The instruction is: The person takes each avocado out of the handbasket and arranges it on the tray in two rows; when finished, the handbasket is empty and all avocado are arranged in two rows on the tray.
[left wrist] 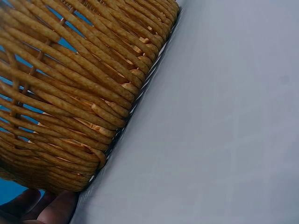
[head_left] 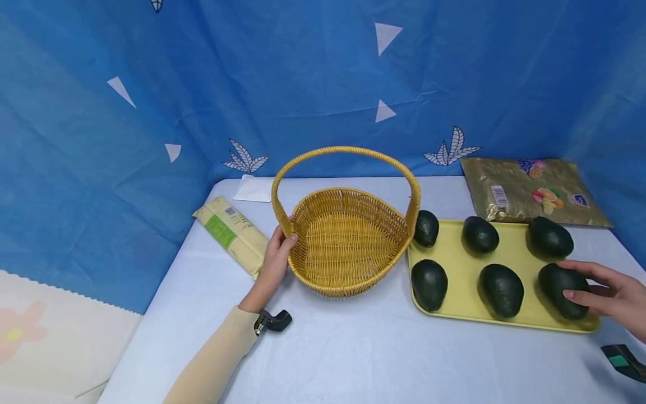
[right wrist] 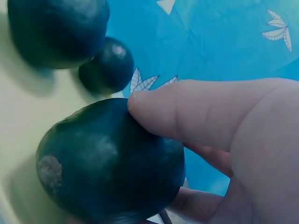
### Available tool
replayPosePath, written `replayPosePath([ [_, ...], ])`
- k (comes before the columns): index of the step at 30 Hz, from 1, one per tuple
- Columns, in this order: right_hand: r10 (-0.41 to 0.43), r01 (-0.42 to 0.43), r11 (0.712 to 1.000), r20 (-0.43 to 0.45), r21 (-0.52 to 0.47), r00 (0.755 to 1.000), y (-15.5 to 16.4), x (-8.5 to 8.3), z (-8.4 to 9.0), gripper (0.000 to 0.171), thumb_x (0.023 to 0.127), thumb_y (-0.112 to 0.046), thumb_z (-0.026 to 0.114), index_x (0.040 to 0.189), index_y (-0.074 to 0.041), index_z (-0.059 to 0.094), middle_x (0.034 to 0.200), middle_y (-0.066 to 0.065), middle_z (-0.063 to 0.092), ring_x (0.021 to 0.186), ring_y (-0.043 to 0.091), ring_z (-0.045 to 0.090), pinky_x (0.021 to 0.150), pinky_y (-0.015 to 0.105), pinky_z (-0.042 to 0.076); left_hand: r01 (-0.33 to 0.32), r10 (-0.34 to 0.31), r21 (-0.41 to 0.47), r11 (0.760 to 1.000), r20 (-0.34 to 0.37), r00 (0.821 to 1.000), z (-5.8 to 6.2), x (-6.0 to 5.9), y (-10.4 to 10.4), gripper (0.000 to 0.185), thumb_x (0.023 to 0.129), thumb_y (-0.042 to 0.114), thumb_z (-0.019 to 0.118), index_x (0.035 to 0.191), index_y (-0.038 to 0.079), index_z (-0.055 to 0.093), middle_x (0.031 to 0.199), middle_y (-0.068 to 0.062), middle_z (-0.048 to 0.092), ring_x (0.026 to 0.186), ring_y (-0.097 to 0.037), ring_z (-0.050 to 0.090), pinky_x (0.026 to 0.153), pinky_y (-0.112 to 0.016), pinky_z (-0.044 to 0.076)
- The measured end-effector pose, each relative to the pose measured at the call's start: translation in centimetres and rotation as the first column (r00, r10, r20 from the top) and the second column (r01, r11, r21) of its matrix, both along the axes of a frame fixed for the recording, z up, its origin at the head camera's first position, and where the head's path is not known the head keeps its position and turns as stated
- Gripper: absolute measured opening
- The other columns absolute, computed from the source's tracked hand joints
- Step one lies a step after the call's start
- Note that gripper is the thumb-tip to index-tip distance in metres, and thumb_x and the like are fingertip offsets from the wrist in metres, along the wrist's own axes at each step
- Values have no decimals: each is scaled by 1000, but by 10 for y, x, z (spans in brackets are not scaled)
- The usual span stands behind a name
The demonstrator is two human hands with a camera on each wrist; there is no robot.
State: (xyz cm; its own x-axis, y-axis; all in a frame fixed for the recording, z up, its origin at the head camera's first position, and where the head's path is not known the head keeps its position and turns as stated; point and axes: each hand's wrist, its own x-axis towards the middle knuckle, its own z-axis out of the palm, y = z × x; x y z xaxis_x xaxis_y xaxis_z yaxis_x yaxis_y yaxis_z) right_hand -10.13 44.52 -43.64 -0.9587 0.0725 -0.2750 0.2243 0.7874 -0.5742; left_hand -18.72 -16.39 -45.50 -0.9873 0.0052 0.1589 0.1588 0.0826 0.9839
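Observation:
A woven yellow basket (head_left: 348, 241) with an arched handle stands mid-table, nothing inside it. My left hand (head_left: 282, 242) grips its left rim beside the handle's base, thumb over the edge. The left wrist view shows the basket wall (left wrist: 70, 84) close up, with my fingertips (left wrist: 42, 207) low beside it. To the right, a yellow tray (head_left: 464, 269) carries several dark green avocados. My right hand (head_left: 587, 286) curls round the near-right avocado (head_left: 560, 286), which rests on the tray. In the right wrist view my thumb (right wrist: 187, 112) presses that avocado (right wrist: 107, 163), with fingers under it.
A pale packet with a green label (head_left: 229, 233) lies left of the basket. A white paper (head_left: 252, 189) lies behind it. A gold foil bag (head_left: 530, 191) lies behind the tray. A blue cloth backdrop (head_left: 323, 84) walls the table's back and sides.

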Motion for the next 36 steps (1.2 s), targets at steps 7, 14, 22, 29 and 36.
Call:
replayPosePath([
  [7, -27, 30, 999, -93, 32, 995, 15, 3, -25, 71, 101, -32, 62, 159, -5, 30, 150, 45, 23, 110, 66, 40, 73, 54, 53, -4, 4, -10, 1000, 0, 1000, 1, 0, 0, 53, 103, 14, 49, 155, 11, 40, 162, -12, 40, 149, -29, 39, 122, -49, 31],
  [14, -7, 28, 996, -245, 82, 969, 5, 13, -17, 57, 99, -12, 63, 151, -25, 45, 151, 4, 44, 115, 61, 34, 68, 48, 53, -2, 2, -6, 1000, 2, 1000, -1, -1, 0, 53, 103, 13, 48, 156, 10, 40, 162, -13, 39, 149, -30, 39, 122, -50, 32],
  [22, 25, -2, 998, -332, 70, 943, 25, 17, -34, 53, 97, -9, 66, 146, -22, 50, 134, -36, 42, 128, -16, 29, 95, 29, 38, -4, 4, -16, 1000, 4, 1000, -1, 0, 0, 53, 103, 14, 48, 156, 11, 40, 161, -12, 41, 147, -30, 41, 121, -50, 33],
  [29, 40, -19, 998, -377, 59, 925, 41, 20, -54, 63, 97, -11, 68, 153, -23, 44, 120, -54, 23, 111, -38, 16, 83, 6, 25, -4, 4, -24, 1000, 8, 1000, 0, 0, 0, 54, 104, 15, 49, 156, 12, 39, 161, -14, 41, 147, -31, 41, 121, -51, 33],
  [36, 28, -4, 998, -370, 66, 929, 37, 21, -51, 72, 97, -10, 67, 160, -13, 33, 150, -39, 29, 139, -26, 14, 84, 9, 37, -10, 11, -25, 1000, 13, 1000, 0, -1, 0, 53, 103, 14, 48, 156, 11, 39, 161, -14, 41, 148, -31, 40, 122, -50, 31],
])
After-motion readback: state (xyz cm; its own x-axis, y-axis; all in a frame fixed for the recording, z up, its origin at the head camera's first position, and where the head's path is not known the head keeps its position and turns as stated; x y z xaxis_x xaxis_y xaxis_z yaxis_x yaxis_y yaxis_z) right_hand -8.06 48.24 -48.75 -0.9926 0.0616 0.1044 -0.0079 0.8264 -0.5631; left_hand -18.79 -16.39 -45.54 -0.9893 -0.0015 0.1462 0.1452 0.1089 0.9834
